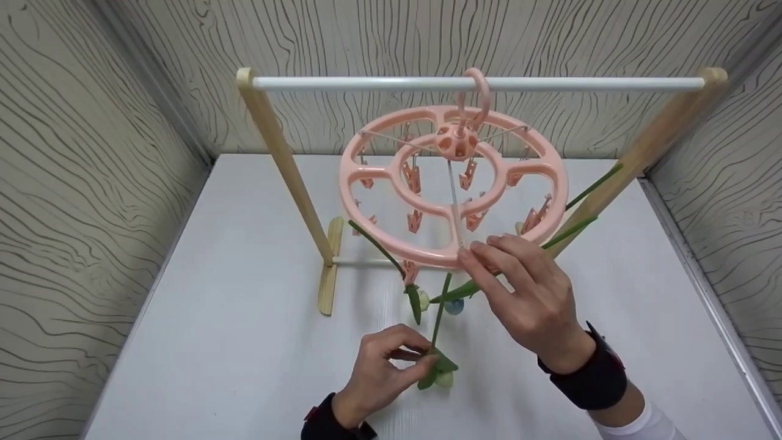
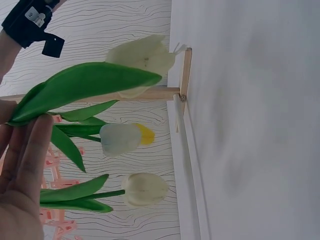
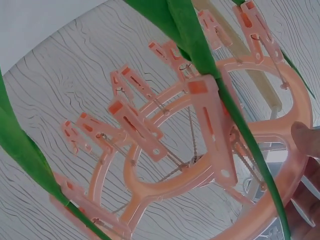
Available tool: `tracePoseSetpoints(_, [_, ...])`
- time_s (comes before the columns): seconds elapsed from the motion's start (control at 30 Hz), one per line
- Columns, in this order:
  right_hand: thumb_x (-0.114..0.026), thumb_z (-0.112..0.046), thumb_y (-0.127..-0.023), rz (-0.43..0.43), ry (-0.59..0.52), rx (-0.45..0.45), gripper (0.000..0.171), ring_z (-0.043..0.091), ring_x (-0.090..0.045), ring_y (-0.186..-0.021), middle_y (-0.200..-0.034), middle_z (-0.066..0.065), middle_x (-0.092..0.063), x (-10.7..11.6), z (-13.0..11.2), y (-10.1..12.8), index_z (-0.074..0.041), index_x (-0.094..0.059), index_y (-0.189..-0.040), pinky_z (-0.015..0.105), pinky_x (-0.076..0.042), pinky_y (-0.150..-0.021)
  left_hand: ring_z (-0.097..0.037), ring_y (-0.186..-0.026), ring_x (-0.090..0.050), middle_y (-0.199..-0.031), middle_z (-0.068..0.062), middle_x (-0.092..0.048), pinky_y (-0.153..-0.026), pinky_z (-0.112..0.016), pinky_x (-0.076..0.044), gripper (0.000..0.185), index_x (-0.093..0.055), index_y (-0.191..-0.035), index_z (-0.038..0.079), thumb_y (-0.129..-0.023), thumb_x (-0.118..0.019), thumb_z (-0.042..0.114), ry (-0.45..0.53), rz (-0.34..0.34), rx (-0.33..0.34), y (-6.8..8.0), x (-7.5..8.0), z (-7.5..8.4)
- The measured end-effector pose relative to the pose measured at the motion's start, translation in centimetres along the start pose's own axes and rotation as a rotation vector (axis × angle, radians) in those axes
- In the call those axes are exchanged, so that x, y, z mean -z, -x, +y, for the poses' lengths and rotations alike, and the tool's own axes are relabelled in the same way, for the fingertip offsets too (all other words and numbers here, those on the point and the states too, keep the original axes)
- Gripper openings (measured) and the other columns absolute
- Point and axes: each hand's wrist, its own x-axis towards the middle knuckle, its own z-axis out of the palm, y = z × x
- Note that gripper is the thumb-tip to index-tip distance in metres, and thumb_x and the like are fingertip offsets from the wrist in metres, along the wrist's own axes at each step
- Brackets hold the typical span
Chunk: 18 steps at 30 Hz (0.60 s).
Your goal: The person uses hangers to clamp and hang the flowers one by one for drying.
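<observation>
Now left hand (image 1: pixel 382 366) pinches tulip stem (image 1: pixel 438 315); right hand (image 1: pixel 528 293) touches peg hanger (image 1: pixel 453 183).

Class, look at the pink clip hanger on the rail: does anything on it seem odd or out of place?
Yes. The round peg hanger carries artificial tulips clipped by their green stems, heads hanging down, where laundry would normally go. The left hand pinches one stem.

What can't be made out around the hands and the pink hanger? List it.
- Head view: the right hand covers the hanger rim, so any clip it works is hidden.
- Head view: the left hand pinches a tulip stem; its flower is mostly behind leaves.
- Right wrist view: only a fingertip shows, cut by the edge.
- Left wrist view: the hand's grip is cut off at the left edge.
</observation>
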Motion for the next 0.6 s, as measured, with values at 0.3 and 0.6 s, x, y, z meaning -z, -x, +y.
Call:
tracePoseSetpoints(0.3, [-0.07, -0.013, -0.101, 0.082, -0.012, -0.088, 0.015, 0.036, -0.069, -0.094, -0.094, 0.021, -0.078, 0.6, 1.2, 0.2, -0.003, -0.081, -0.1, 0.026, -0.048, -0.119, -0.014, -0.086, -0.079, -0.091, -0.014, -0.076, -0.071, -0.027, -0.067, 0.012, -0.074, -0.098, 0.005, -0.091, -0.078, -0.004, 0.028, 0.004, 0.02, 0.2, 0.1, 0.0])
tracePoseSetpoints(0.6, [-0.072, -0.019, -0.1, 0.075, 0.003, -0.162, 0.023, 0.036, -0.074, -0.094, -0.095, 0.024, -0.077, 1.6, 2.7, 0.5, 0.002, -0.08, -0.099, 0.024, -0.049, -0.116, -0.009, -0.088, -0.077, -0.09, -0.015, -0.076, -0.07, -0.028, -0.067, 0.013, -0.073, -0.097, 0.005, -0.09, -0.078, -0.005, 0.045, 0.01, 0.022, 0.3, 0.1, -0.1])
